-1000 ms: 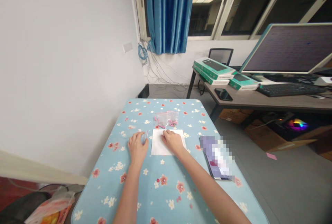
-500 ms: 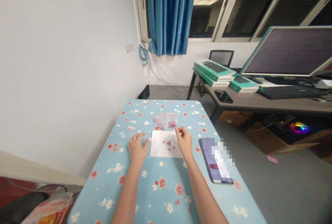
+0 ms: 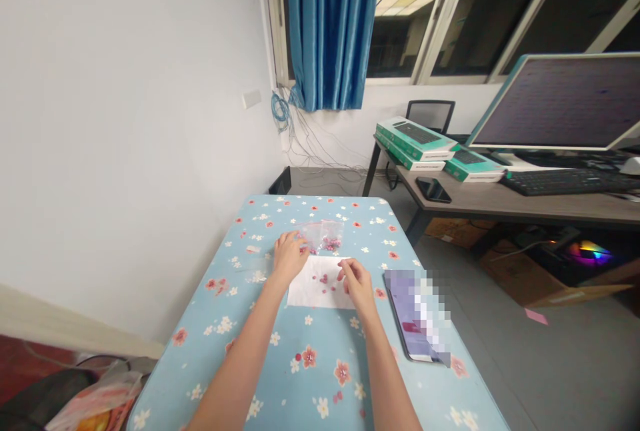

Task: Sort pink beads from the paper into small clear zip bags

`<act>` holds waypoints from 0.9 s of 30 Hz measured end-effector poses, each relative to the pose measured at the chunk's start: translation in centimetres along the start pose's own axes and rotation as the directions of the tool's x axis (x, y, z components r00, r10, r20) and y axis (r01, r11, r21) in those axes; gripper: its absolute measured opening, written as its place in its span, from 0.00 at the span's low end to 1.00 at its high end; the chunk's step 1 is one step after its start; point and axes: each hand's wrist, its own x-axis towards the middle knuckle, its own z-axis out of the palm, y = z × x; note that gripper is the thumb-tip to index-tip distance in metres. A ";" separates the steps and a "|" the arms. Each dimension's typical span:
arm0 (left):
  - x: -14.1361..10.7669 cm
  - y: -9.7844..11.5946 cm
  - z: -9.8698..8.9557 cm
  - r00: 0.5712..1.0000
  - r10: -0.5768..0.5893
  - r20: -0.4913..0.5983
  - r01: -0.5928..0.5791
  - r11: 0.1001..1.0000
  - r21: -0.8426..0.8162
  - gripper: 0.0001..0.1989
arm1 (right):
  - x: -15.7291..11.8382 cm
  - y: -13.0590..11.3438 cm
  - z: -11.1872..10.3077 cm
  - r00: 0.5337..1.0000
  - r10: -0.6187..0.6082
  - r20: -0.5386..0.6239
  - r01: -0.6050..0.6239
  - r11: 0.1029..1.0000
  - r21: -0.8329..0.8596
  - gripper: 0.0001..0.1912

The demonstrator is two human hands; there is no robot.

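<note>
Hands are held low over the table: the left hand [image 3: 289, 256] is curled, its fingers [image 3: 302, 249] touching the near edge of a clear plastic bag [image 3: 327, 236], though no grip on it can be made out. The right hand [image 3: 356, 282] has its fingertips drawn together just above a white paper sheet [image 3: 306, 293], and whether anything is pinched cannot be told. Small pink beads [image 3: 324, 279] are scattered on the paper, and more are seen bunched inside the bag, just beyond it. A phone [image 3: 413, 321], its screen partly blurred, is laid beside the paper on the blue floral tablecloth [image 3: 280, 378]. Farther off, green boxes [image 3: 415, 138], a keyboard [image 3: 560, 182] and a monitor [image 3: 565, 101] are set on a desk [image 3: 500, 208], and a blue curtain [image 3: 330, 31] is hung at the window [image 3: 400, 31].
</note>
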 end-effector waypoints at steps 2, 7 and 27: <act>0.7 -0.1 0.5 0.997 0.031 0.064 -0.033 0.999 0.031 0.10 | -0.1 -0.1 0.1 0.995 0.046 0.085 -0.047 0.999 0.015 0.21; 1.0 -0.2 1.2 0.993 0.070 0.099 -0.072 0.997 0.022 0.11 | -0.2 -0.3 0.1 0.994 0.055 0.097 -0.058 0.998 0.029 0.22; -5.8 0.6 -1.0 0.812 -0.470 0.346 0.278 -0.210 -0.937 0.17 | -1.0 -1.0 1.8 0.976 0.100 0.196 -0.122 0.987 0.104 0.23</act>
